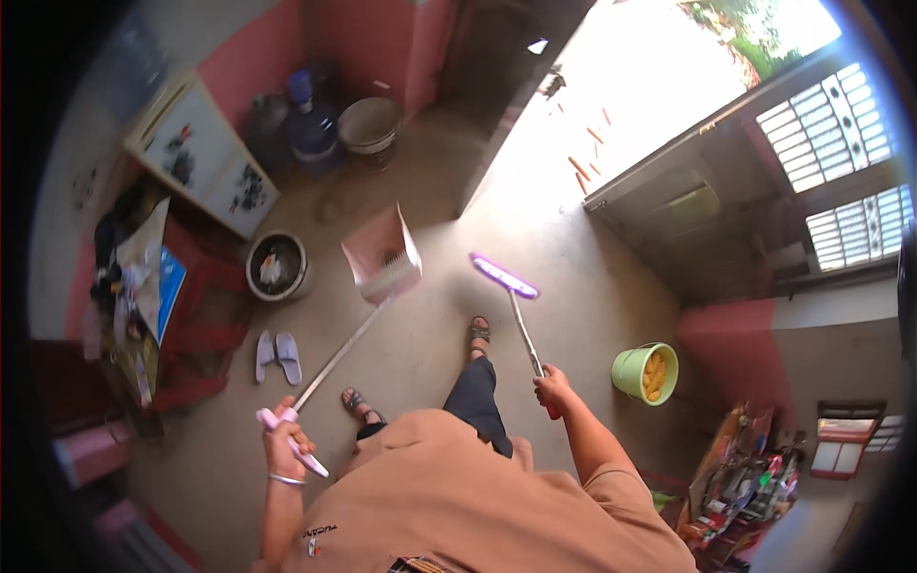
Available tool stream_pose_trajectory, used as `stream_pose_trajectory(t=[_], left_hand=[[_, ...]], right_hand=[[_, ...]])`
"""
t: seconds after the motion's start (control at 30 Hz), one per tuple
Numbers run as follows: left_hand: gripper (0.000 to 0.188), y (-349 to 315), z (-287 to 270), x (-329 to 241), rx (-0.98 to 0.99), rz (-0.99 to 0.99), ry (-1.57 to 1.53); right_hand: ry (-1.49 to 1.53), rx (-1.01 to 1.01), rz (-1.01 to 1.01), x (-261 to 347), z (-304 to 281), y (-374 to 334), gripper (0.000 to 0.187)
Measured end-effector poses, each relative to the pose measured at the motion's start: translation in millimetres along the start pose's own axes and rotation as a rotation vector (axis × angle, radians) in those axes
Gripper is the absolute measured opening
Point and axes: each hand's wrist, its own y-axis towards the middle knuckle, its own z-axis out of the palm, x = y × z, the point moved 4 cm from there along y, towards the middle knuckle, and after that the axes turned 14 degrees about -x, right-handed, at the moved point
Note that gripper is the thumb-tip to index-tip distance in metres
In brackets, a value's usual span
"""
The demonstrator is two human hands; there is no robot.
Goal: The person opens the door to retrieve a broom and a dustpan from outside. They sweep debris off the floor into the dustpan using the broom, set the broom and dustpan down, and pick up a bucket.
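Pink dustpan (374, 250) ahead, near the bin (302, 285); from here I see the left hand (288, 444) clenched round the pan's handle (346, 351), the right hand (551, 384) gripping the broom (504, 276). A leftward swing could knock the bin.

The dustpan (384, 250) is pale pink, its pole (346, 353) silvery and its grip (313, 464) pink and white. Right of the dustpan, the broom head (504, 276) is purple with white; farther right of the dustpan, a bucket (627, 371) is light green, its contents (654, 375) orange-yellow. Left of the dustpan, slippers (278, 358) are pale lavender, and a white cabinet (212, 158) bears dark floral prints touched with red. Beyond the dustpan, a jug (313, 136) is blue, the wall (361, 48) pink.
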Motion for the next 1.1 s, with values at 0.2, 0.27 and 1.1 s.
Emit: stream_pose_trajectory(t=[0.2, 0.27, 1.1], left_hand=[[0.048, 21.9, 140.4, 86.0, -0.136, 0.035, 0.467], [0.047, 25.7, 168.9, 103.7, -0.201, 0.012, 0.555], [0.052, 35.1, 284.6, 111.7, -0.275, -0.137, 0.861]], right_hand=[[0.081, -0.215, -0.155, 107.8, -52.6, 189.5, 0.054], [0.056, -0.259, -0.262, 163.0, -70.5, 257.9, 0.052], [-0.058, 0.126, 0.075, 2.4, -185.6, 167.9, 0.049]])
